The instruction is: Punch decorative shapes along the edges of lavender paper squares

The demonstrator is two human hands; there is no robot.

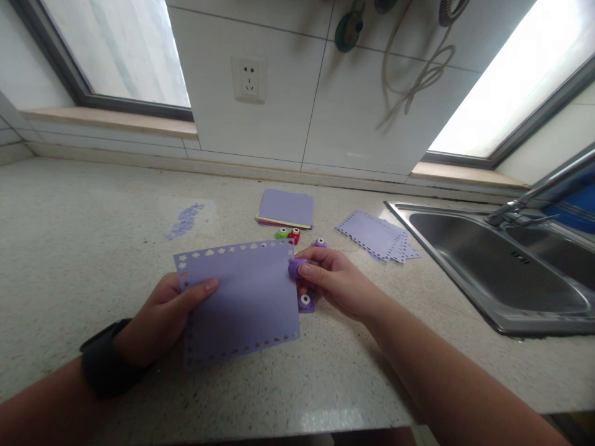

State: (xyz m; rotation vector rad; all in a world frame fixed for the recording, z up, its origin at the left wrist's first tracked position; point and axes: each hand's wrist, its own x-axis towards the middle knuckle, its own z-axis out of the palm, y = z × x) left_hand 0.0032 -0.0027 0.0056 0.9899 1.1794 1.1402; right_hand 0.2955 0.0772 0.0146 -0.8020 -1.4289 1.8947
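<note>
A purple sheet of paper [246,297] is held up over the counter, with small shaped holes along its top, left and bottom edges. My left hand [171,310] grips its left side, thumb on top and fingers behind. Between the thumb and fingers of my right hand [334,279] is a purple craft punch [295,269], at the sheet's upper right edge. Just below it, another purple punch [305,301] rests on the counter, partly covered by the sheet. Behind the sheet stand a green punch [282,233], a red punch [294,235] and one more purple punch [320,243].
A stack of coloured paper [286,207] lies near the wall. Punched purple sheets [372,234] are fanned out beside the steel sink [446,272]. Small purple paper cut-outs [186,222] are heaped at the left. A socket [249,79] is on the wall.
</note>
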